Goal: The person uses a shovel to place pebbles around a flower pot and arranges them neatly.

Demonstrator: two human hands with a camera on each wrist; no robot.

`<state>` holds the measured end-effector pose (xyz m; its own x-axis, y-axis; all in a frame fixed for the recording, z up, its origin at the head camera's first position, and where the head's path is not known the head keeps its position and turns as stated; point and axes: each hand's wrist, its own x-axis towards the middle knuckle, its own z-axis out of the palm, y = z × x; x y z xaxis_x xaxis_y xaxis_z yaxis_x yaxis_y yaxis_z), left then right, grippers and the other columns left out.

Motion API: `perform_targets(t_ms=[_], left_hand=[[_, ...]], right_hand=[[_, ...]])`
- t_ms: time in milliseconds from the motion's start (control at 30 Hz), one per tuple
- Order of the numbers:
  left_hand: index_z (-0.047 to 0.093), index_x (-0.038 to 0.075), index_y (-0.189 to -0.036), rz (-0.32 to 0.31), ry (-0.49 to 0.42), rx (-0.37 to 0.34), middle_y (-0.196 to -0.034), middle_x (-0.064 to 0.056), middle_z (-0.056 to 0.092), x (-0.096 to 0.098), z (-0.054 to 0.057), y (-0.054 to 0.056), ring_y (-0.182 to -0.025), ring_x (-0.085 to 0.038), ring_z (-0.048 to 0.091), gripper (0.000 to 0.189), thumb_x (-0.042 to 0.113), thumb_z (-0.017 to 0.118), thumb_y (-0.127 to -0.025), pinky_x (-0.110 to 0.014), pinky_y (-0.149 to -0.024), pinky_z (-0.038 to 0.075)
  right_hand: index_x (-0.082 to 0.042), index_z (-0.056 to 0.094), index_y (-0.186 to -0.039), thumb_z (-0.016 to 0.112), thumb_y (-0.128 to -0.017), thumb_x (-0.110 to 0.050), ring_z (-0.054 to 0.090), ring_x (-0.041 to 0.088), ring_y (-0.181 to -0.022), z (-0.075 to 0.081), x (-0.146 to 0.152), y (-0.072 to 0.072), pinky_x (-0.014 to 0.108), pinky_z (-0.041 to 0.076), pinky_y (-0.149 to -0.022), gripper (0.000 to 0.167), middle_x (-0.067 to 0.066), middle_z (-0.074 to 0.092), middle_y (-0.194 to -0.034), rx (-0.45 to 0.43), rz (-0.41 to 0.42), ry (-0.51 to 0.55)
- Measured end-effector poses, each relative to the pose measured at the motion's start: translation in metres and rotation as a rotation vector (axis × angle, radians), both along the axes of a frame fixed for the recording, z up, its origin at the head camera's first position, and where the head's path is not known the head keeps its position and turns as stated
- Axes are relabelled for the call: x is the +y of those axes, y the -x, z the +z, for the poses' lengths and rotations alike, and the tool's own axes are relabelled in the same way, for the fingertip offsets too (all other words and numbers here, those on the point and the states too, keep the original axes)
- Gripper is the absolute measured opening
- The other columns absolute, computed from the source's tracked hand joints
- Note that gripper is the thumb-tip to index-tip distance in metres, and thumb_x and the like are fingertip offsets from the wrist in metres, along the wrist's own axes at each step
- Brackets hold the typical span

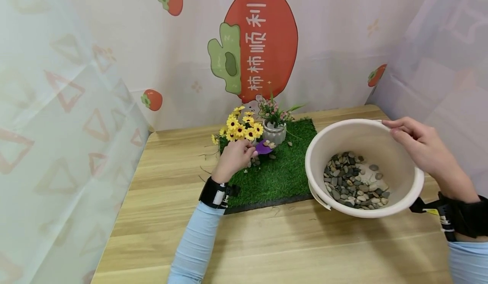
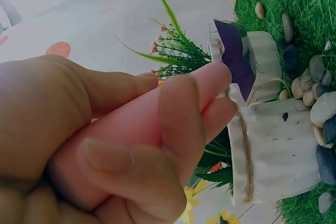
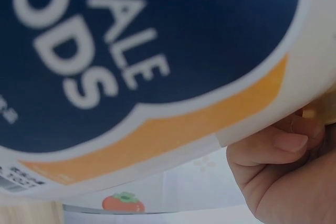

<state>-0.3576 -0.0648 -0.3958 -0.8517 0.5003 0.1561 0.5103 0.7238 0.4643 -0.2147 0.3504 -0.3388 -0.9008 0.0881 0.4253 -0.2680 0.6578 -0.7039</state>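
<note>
My left hand [image 1: 233, 160] holds a small toy shovel by its pink handle [image 2: 123, 129], fingers wrapped round it. Several pale pebbles [image 1: 270, 144] lie on its purple blade [image 1: 263, 148], which is beside the grey-white pot [image 1: 275, 134] of pink flowers. With my right hand [image 1: 425, 148], I grip the rim of a cream bucket [image 1: 358, 133] at its right side, thumb inside. The bucket is tilted towards me, and grey, black and tan pebbles [image 1: 345, 180] cover part of its bottom. A large blue and orange label [image 3: 210, 114] shows on its outside.
Green artificial turf [image 1: 289, 178] lies on the wooden table [image 1: 164, 190]. Yellow flowers [image 1: 240, 127] stand at its back left, in a white pot [image 2: 278, 150]. Loose stones [image 2: 323, 108] lie beside that pot. A printed curtain [image 1: 190, 55] hangs behind the table.
</note>
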Motion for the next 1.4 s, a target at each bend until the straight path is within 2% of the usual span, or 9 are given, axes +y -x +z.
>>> perform_targets(t_ms=[133, 233, 400, 467, 667, 933, 1200, 1300, 1400], left_hand=[[0.069, 0.006, -0.099, 0.001, 0.025, 0.031, -0.080, -0.006, 0.066, 0.005, 0.002, -0.005, -0.056, -0.014, 0.050, 0.020, 0.018, 0.053, -0.103, -0.027, -0.057, 0.034], [0.068, 0.006, -0.102, -0.010, 0.059, 0.036, -0.081, -0.005, 0.064, 0.010, 0.002, -0.007, -0.059, -0.015, 0.049, 0.022, 0.018, 0.050, -0.104, -0.027, -0.059, 0.033], [0.069, 0.006, -0.105, -0.011, 0.110, 0.043, -0.082, -0.004, 0.062, 0.018, 0.003, -0.007, -0.063, -0.015, 0.049, 0.025, 0.017, 0.046, -0.105, -0.028, -0.061, 0.031], [0.069, 0.006, -0.103, 0.001, 0.136, 0.063, -0.081, -0.005, 0.061, 0.021, 0.004, -0.007, -0.063, -0.016, 0.049, 0.024, 0.016, 0.047, -0.105, -0.028, -0.061, 0.031], [0.069, 0.008, -0.101, 0.032, 0.195, 0.136, -0.080, -0.005, 0.062, 0.025, 0.008, -0.009, -0.062, -0.016, 0.050, 0.022, 0.016, 0.049, -0.104, -0.028, -0.060, 0.030], [0.066, 0.011, -0.093, 0.071, 0.258, 0.218, -0.073, -0.006, 0.059, 0.026, 0.013, -0.018, -0.059, -0.017, 0.051, 0.017, 0.017, 0.053, -0.102, -0.028, -0.056, 0.029], [0.067, 0.009, -0.105, 0.102, 0.284, 0.226, -0.074, -0.007, 0.060, 0.024, 0.019, -0.031, -0.057, -0.018, 0.051, 0.018, 0.018, 0.052, -0.103, -0.027, -0.054, 0.026], [0.068, 0.009, -0.107, 0.076, 0.275, 0.211, -0.080, -0.008, 0.063, 0.021, 0.019, -0.035, -0.061, -0.018, 0.053, 0.020, 0.018, 0.051, -0.103, -0.027, -0.056, 0.028], [0.069, 0.009, -0.106, 0.032, 0.244, 0.164, -0.084, -0.006, 0.064, 0.016, 0.018, -0.037, -0.063, -0.016, 0.052, 0.020, 0.017, 0.051, -0.103, -0.026, -0.057, 0.029]], right_hand=[[-0.003, 0.066, -0.118, 0.053, -0.100, -0.009, 0.059, -0.006, -0.073, 0.001, -0.001, -0.001, 0.012, 0.043, -0.059, 0.022, -0.035, 0.062, -0.102, -0.004, -0.010, -0.011], [-0.004, 0.066, -0.118, 0.053, -0.100, -0.010, 0.058, -0.006, -0.073, 0.001, -0.002, -0.002, 0.012, 0.043, -0.058, 0.022, -0.036, 0.061, -0.102, -0.010, -0.014, -0.020], [-0.015, 0.069, -0.116, 0.053, -0.100, -0.010, 0.058, -0.007, -0.076, -0.001, -0.001, -0.004, 0.011, 0.043, -0.060, 0.022, -0.034, 0.061, -0.106, -0.005, -0.013, -0.014], [-0.017, 0.069, -0.116, 0.053, -0.101, -0.010, 0.059, -0.007, -0.077, -0.003, -0.001, -0.004, 0.011, 0.043, -0.061, 0.023, -0.034, 0.061, -0.108, -0.010, -0.013, -0.008], [-0.008, 0.067, -0.119, 0.053, -0.101, -0.010, 0.058, -0.007, -0.076, -0.005, 0.002, -0.004, 0.011, 0.043, -0.061, 0.023, -0.037, 0.060, -0.109, 0.001, -0.010, 0.001], [-0.012, 0.069, -0.117, 0.054, -0.100, -0.008, 0.060, -0.006, -0.074, -0.004, 0.004, -0.003, 0.012, 0.044, -0.059, 0.023, -0.033, 0.063, -0.108, 0.026, 0.005, 0.018], [-0.006, 0.067, -0.117, 0.053, -0.100, -0.009, 0.060, -0.006, -0.074, 0.000, 0.000, -0.003, 0.012, 0.045, -0.058, 0.022, -0.036, 0.062, -0.104, -0.004, -0.004, 0.009], [-0.009, 0.068, -0.116, 0.054, -0.100, -0.009, 0.060, -0.006, -0.074, 0.000, -0.001, -0.002, 0.012, 0.045, -0.058, 0.021, -0.035, 0.061, -0.105, -0.007, -0.008, 0.006], [-0.013, 0.069, -0.116, 0.054, -0.100, -0.009, 0.060, -0.007, -0.075, 0.001, -0.003, -0.001, 0.011, 0.045, -0.059, 0.022, -0.033, 0.062, -0.107, -0.007, -0.005, 0.008]])
